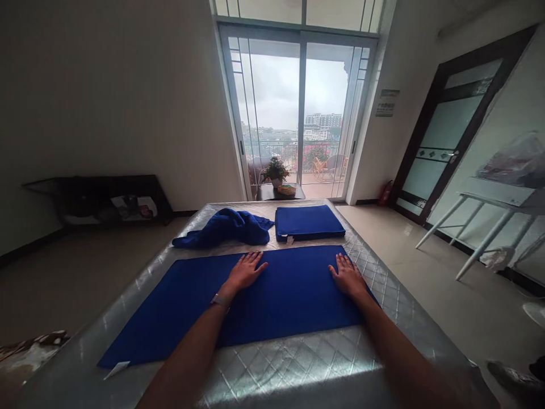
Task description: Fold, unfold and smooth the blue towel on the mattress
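A blue towel (pixel 289 301) lies spread flat across the quilted mattress, with a white tag at its near left corner. My left hand (pixel 246 271) rests palm down near the middle of its far edge, fingers spread. Close to the far right corner, my right hand (pixel 347 274) also presses flat on the cloth, fingers apart. Beyond the spread towel sits a neat stack of folded blue towels (pixel 310 220) with white tags showing at the front. Left of that stack lies a crumpled blue towel (pixel 230 227) in a loose heap.
The silvery quilted mattress (pixel 298 372) carries all the cloths. Past its far end stands a small dark table (pixel 272 193) with a potted plant (pixel 276 170), before glass sliding doors. A white stool (pixel 481 227) with bags is at right, and a dark low frame (pixel 106 199) at left.
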{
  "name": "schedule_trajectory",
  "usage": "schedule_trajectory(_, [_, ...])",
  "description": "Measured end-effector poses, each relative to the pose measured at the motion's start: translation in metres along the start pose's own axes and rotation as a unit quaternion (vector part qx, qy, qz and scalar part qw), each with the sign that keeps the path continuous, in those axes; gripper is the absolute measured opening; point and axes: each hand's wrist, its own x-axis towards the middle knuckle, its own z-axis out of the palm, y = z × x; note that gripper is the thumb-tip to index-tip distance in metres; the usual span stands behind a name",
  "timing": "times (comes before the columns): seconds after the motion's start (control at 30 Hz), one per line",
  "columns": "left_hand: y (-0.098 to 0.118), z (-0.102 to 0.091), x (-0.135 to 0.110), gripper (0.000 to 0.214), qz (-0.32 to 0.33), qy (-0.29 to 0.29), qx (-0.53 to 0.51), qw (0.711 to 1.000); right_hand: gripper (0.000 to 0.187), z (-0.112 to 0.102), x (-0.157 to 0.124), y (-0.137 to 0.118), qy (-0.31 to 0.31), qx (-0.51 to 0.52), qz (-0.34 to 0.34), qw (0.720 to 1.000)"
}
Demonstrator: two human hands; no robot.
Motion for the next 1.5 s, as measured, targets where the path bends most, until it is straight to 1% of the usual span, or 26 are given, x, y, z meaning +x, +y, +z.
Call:
schedule_trajectory(0.07, [-0.021,0.001,-0.004,0.079,-0.024,-0.007,0.018,1.000,0.071,0.000,0.000,0.000,-0.005,0.001,-0.002,1.000])
schedule_trajectory(0.13, [-0.049,-0.001,-0.012,0.081,-0.053,-0.009,0.032,0.998,0.071,0.000,0.000,0.001,-0.006,0.004,-0.001,1.000])
schedule_trajectory(0.2, [-0.084,-0.005,-0.024,0.083,-0.088,-0.002,0.044,0.995,0.071,0.000,0.001,0.001,-0.007,0.007,0.005,1.000])
schedule_trajectory(0.3, [-0.143,-0.013,-0.044,0.082,-0.143,0.024,0.061,0.988,0.071,0.001,0.002,0.002,-0.009,0.004,0.009,1.000])
schedule_trajectory(0.37, [-0.178,-0.016,-0.057,0.081,-0.184,0.043,0.075,0.979,0.071,0.002,0.002,0.002,-0.010,-0.007,0.010,1.000])
schedule_trajectory(0.43, [-0.201,-0.017,-0.068,0.080,-0.218,0.060,0.085,0.970,0.071,0.002,0.002,0.002,-0.011,-0.017,0.011,1.000])
schedule_trajectory(0.47, [-0.208,-0.016,-0.071,0.081,-0.230,0.068,0.088,0.967,0.071,0.002,0.002,0.002,-0.013,-0.020,0.011,1.000])
schedule_trajectory(0.53, [-0.211,-0.015,-0.074,0.082,-0.242,0.084,0.089,0.963,0.071,0.001,0.002,0.002,-0.016,-0.025,0.010,1.000])
schedule_trajectory(0.67, [-0.201,-0.014,-0.073,0.082,-0.247,0.101,0.085,0.960,0.071,-0.008,0.005,0.001,-0.038,-0.046,0.011,0.998])
schedule_trajectory(0.73, [-0.196,-0.015,-0.074,0.082,-0.253,0.100,0.081,0.959,0.068,-0.016,0.009,-0.007,-0.054,-0.068,0.031,0.996])
schedule_trajectory(0.8, [-0.194,-0.015,-0.075,0.083,-0.258,0.099,0.079,0.958,0.063,-0.025,0.013,-0.023,-0.050,-0.088,0.050,0.994])
schedule_trajectory(0.87, [-0.193,-0.015,-0.075,0.083,-0.259,0.102,0.078,0.957,0.060,-0.029,0.015,-0.052,-0.024,-0.091,0.036,0.995])
schedule_trajectory(0.93, [-0.192,-0.016,-0.075,0.084,-0.257,0.102,0.079,0.958,0.058,-0.029,0.016,-0.092,-0.003,-0.067,-0.017,0.998])
schedule_trajectory(1.0, [-0.191,-0.018,-0.075,0.083,-0.258,0.099,0.077,0.958,0.060,-0.022,0.014,-0.137,-0.014,-0.015,-0.084,0.996])
schedule_trajectory(1.1, [-0.189,-0.019,-0.075,0.081,-0.267,0.092,0.072,0.957,0.064,-0.007,0.012,-0.197,-0.035,0.063,-0.179,0.981])
schedule_trajectory(1.17, [-0.189,-0.020,-0.076,0.080,-0.266,0.092,0.073,0.957,0.066,0.002,0.011,-0.222,-0.034,0.090,-0.207,0.974])
schedule_trajectory(1.2, [-0.189,-0.019,-0.076,0.080,-0.263,0.093,0.075,0.957,0.067,0.005,0.012,-0.229,-0.031,0.098,-0.210,0.972])
schedule_trajectory(1.27, [-0.190,-0.018,-0.076,0.080,-0.254,0.097,0.079,0.959,0.068,0.009,0.016,-0.230,-0.031,0.102,-0.201,0.974])
schedule_trajectory(1.33, [-0.192,-0.017,-0.076,0.079,-0.254,0.099,0.081,0.959,0.069,0.008,0.022,-0.217,-0.036,0.096,-0.179,0.979])
schedule_trajectory(1.4, [-0.194,-0.015,-0.075,0.077,-0.261,0.098,0.081,0.957,0.069,0.005,0.029,-0.192,-0.043,0.079,-0.148,0.985])
schedule_trajectory(1.43, [-0.195,-0.015,-0.074,0.077,-0.264,0.096,0.081,0.956,0.069,0.003,0.033,-0.176,-0.046,0.068,-0.131,0.988])
schedule_trajectory(1.5, [-0.199,-0.014,-0.074,0.077,-0.251,0.098,0.077,0.960,0.069,-0.001,0.041,-0.138,-0.049,0.046,-0.094,0.993])
